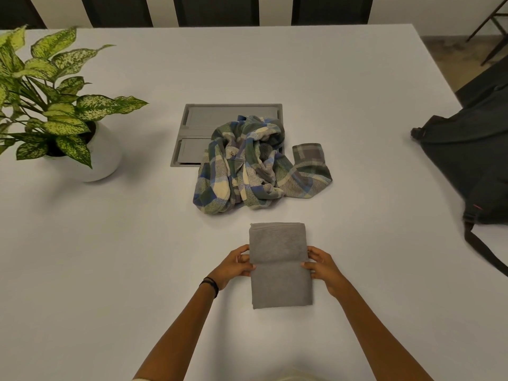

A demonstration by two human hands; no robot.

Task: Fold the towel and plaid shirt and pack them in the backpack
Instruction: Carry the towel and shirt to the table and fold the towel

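Note:
A grey towel (280,281) lies folded into a narrow rectangle on the white table (110,257) in front of me, with a folded edge running across its middle. My left hand (233,266) pinches that edge at the towel's left side. My right hand (321,266) pinches it at the right side. Beyond the towel the plaid shirt (255,166) lies crumpled in green, blue and cream. A dark backpack (467,160) rests at the table's right edge, partly out of frame, one strap hanging down.
A grey recessed cable box (198,122) sits in the table's middle, partly under the shirt. A potted plant in a white pot (96,158) stands at the left. Dark chair backs (214,9) line the far edge.

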